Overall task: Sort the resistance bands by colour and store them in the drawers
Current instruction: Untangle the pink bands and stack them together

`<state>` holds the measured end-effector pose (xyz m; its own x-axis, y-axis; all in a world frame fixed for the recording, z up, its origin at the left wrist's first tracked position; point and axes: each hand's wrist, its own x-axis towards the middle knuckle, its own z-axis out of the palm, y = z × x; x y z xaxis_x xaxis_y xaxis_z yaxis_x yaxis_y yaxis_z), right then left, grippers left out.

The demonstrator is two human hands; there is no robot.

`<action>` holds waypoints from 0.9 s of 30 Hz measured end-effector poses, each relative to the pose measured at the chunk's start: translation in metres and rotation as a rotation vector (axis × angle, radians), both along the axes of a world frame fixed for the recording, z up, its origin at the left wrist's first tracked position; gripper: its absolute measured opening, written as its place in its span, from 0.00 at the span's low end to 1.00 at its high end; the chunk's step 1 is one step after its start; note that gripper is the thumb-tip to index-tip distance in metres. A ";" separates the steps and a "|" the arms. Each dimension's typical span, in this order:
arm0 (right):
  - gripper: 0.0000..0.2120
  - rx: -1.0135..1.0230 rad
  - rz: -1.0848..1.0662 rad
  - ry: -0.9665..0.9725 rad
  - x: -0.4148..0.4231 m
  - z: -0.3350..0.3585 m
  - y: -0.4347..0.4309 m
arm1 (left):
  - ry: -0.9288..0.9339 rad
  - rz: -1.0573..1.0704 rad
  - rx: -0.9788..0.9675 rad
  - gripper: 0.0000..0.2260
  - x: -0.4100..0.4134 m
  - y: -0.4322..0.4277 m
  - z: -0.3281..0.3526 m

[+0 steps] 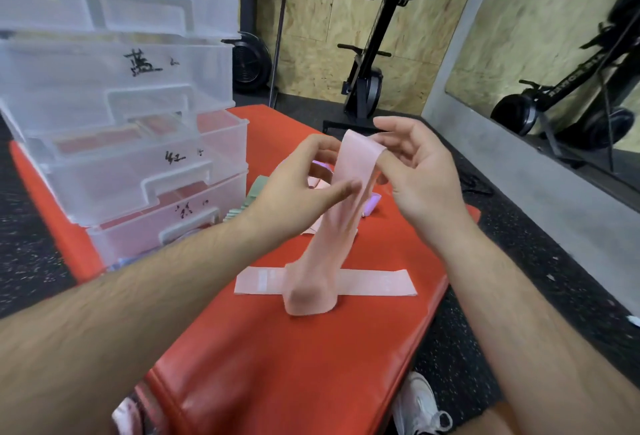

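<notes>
Pink band (351,166) hangs from right hand (426,178) (left hand (294,188) touching).

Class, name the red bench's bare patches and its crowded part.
Free: the near end of the red padded bench, before the flat pink fabric band. Crowded: beside the clear plastic drawers, where green and purple bands pile.

A drawer stack (121,105) is sitting on the bench (277,348) at 10 o'clock, with a pile of bands (254,192) lying just beside it toward 12. A flat band (377,284) is lying crosswise at centre. A hanging band (332,220) is dangling from the right hand (422,175), its lower end lying across the flat one.
</notes>
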<state>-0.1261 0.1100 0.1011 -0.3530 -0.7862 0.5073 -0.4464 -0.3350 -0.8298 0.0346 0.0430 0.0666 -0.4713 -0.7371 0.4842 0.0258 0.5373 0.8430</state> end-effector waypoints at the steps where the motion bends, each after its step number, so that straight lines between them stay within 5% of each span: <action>1: 0.15 -0.004 0.002 0.000 0.001 0.001 0.001 | 0.018 0.008 0.024 0.15 0.000 -0.002 0.000; 12: 0.06 0.309 0.077 0.019 0.008 -0.012 0.003 | 0.159 0.003 0.164 0.05 0.012 -0.010 0.008; 17: 0.06 0.212 0.006 -0.022 0.010 -0.009 0.003 | 0.172 -0.002 0.230 0.01 0.016 -0.009 0.010; 22: 0.09 0.145 -0.034 -0.051 0.011 -0.006 0.004 | 0.228 0.063 0.303 0.08 0.015 -0.008 0.012; 27: 0.07 0.108 0.027 -0.076 0.016 -0.005 0.007 | 0.119 0.096 0.229 0.09 0.015 -0.010 0.010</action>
